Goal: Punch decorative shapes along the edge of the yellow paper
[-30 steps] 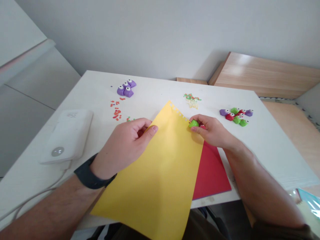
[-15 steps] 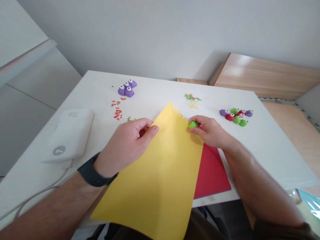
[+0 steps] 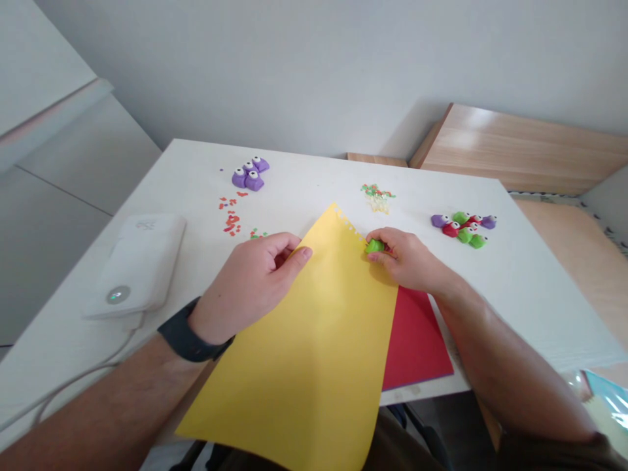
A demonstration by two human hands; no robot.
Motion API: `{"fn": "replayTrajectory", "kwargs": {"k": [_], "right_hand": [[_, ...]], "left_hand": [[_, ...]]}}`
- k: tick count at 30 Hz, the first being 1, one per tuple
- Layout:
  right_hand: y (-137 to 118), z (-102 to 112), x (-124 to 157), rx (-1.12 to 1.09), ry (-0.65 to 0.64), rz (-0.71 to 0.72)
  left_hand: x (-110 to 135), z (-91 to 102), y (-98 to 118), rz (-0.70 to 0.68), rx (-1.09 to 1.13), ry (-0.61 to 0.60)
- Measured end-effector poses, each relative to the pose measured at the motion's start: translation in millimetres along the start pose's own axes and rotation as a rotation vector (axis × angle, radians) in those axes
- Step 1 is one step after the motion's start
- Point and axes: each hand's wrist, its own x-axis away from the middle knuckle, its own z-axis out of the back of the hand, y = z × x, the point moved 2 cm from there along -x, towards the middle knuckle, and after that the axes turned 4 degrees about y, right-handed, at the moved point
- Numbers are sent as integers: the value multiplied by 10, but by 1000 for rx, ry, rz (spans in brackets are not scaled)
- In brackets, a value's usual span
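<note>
Paper [image 3: 314,340] overlaps red sheet [image 3: 417,340]; left hand [image 3: 252,281] pinches paper, right hand [image 3: 412,260] grips green punch [image 3: 375,246].

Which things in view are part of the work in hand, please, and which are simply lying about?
In use, it seems:
yellow sheet, held by the left hand
green gadget, pinched in the right hand at the sheet's holed edge

Lying about:
red sheet, partly covered
purple gadgets
multicoloured gadgets
scattered coloured bits
white device
</note>
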Motion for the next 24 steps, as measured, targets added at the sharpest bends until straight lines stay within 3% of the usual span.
{"fn": "replayTrajectory", "kwargs": {"k": [11, 24], "right_hand": [[8, -38, -33, 49, 24, 39], [-12, 67, 19, -87, -14, 1]], "left_hand": [[-16, -6, -5, -11, -22, 14], [-21, 4, -21, 16, -22, 9]]}}
